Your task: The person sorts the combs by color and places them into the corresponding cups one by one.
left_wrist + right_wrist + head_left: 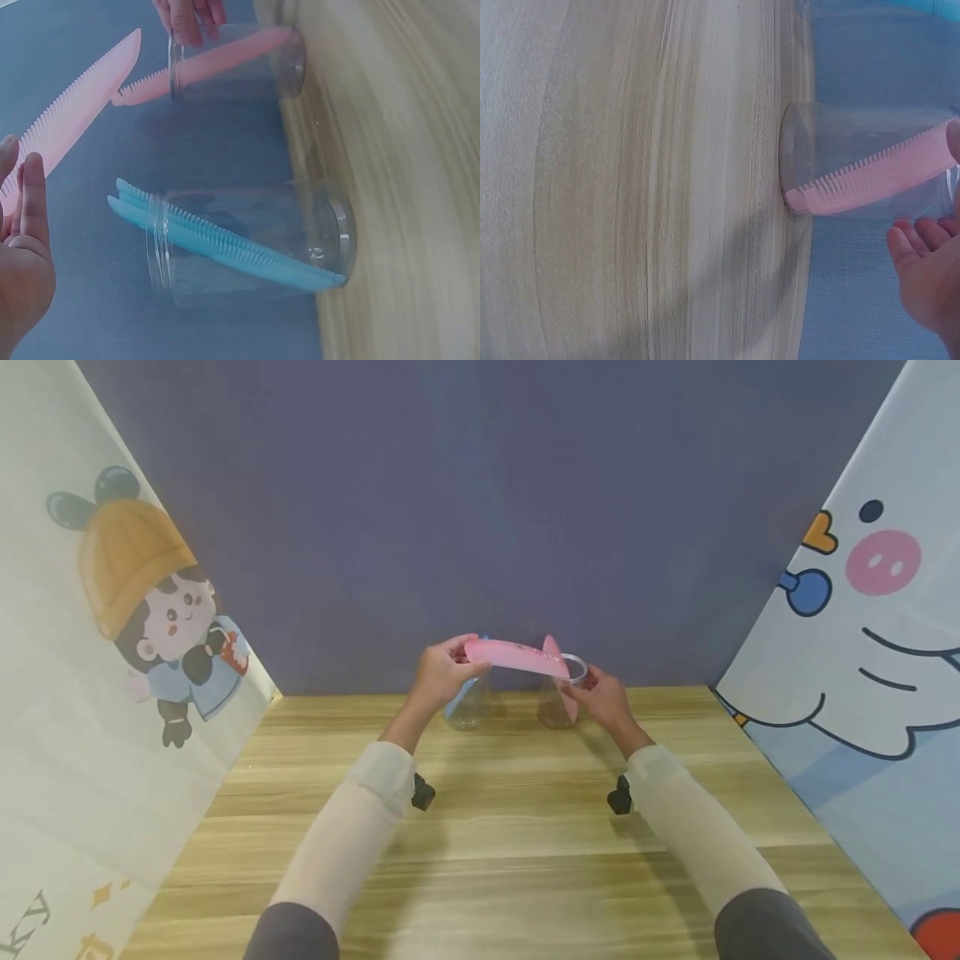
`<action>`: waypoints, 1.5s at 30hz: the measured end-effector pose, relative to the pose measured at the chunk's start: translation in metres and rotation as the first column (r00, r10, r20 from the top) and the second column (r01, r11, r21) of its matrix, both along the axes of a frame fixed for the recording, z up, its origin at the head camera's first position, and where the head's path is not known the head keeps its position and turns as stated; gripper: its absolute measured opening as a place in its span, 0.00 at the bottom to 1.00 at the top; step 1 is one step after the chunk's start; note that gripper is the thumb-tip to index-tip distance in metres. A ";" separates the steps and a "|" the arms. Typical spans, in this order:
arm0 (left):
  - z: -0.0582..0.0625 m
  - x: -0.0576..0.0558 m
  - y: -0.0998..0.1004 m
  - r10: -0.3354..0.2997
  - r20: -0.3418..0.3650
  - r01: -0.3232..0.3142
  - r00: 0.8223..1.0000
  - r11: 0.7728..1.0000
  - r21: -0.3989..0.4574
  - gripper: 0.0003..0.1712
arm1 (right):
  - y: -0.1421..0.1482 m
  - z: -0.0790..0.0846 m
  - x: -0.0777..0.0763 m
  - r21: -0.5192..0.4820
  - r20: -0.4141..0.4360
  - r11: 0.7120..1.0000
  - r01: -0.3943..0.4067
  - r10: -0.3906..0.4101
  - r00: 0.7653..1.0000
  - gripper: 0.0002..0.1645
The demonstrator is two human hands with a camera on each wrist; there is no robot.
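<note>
In the head view my left hand (441, 675) pinches one end of a pink comb (516, 656), held nearly level with its far end above the right jar. My right hand (606, 700) grips that clear jar (829, 135) near its rim, thumb on one side and fingers on the other. A second pink comb (881, 171) leans inside it, its upper end sticking out of the mouth. To the left stands another clear jar (247, 201), untouched, with blue combs (225, 241) slanting inside and their tips past the rim.
Both jars stand on a wood-grain table (495, 827) close to a dark grey back panel (480, 510). Printed cartoon panels rise at the left (45, 635) and right (787, 685). Small black wrist devices (423, 792) hang under the forearms.
</note>
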State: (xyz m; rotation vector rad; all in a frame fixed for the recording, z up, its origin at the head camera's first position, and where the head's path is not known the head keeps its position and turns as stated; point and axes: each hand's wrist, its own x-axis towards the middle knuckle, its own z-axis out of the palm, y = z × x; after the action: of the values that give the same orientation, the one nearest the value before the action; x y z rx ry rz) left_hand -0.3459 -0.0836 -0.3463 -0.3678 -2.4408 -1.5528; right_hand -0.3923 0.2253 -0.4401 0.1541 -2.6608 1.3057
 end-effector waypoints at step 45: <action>0.015 -0.039 0.094 -0.100 0.093 0.110 0.991 0.988 -0.111 0.39 | -0.002 -0.004 -0.001 -0.060 -0.007 0.998 0.013 -0.013 1.000 0.43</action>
State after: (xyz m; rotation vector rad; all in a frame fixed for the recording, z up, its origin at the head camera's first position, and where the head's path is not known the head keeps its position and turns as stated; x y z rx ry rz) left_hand -0.3847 0.0108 -0.3308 -0.4662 -2.6259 -1.5015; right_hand -0.3932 0.2235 -0.4438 0.1332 -2.6089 1.3763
